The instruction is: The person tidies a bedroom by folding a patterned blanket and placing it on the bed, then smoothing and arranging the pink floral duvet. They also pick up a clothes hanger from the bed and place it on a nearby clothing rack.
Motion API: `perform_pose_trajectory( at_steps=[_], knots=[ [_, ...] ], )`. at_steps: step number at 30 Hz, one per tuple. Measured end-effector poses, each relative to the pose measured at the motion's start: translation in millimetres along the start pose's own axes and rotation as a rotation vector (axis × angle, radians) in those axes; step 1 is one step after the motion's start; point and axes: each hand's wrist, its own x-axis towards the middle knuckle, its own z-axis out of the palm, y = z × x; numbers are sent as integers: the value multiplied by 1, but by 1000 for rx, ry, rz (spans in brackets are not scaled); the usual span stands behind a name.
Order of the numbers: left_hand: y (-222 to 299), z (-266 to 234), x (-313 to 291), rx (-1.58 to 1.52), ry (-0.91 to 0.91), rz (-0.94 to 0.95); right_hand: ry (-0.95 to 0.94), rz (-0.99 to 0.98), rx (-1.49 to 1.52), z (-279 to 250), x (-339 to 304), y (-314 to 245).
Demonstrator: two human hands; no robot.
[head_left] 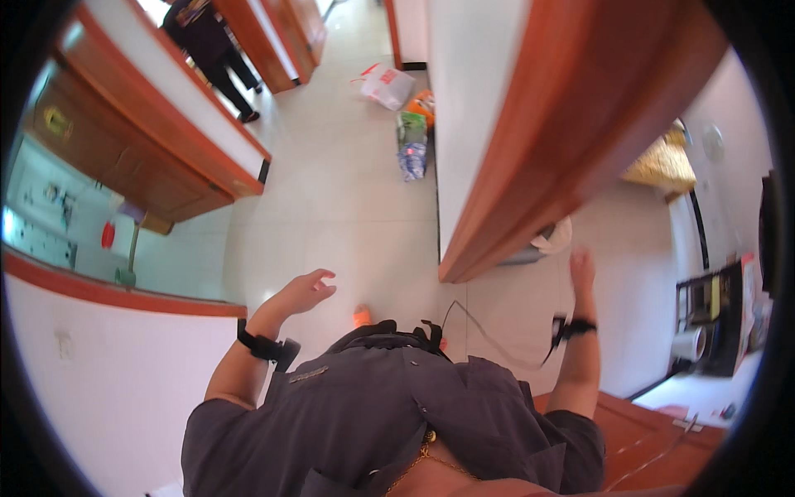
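Both the left hand (305, 290) and right hand (582, 269) hang open, empty, above pale floor tiles (348, 199); plastic bags (402, 108) lie beyond the wooden doorframe (563, 141).

Pale glossy tiles (339, 190) cover the floor and catch bright daylight. White walls (472, 124) trimmed with reddish-brown wooden frames (580, 124) rise around the hallway. Far ahead, plastic bags (397, 99) lie against the wall's foot, and another person (211, 50) stands near a doorway. To the left, a wooden cabinet (124, 157) stands beyond a window ledge (99, 290).
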Motion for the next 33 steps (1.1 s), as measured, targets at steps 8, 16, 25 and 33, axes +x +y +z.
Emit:
perform_pose_trajectory(
  at_steps=[8, 16, 25, 33],
  knots=[
    [-119, -100, 26, -148, 90, -88, -1225, 356, -173, 85, -232, -98],
    [-216, -199, 120, -153, 123, -18, -1003, 160, -87, 229, -198, -191],
    [-182, -301, 243, -300, 50, 176, -1136, 125, -115, 309, -68, -335],
    [-243, -418, 278, -505, 248, -221, -1211, 392, -52, 425, 130, -408]
  ],
)
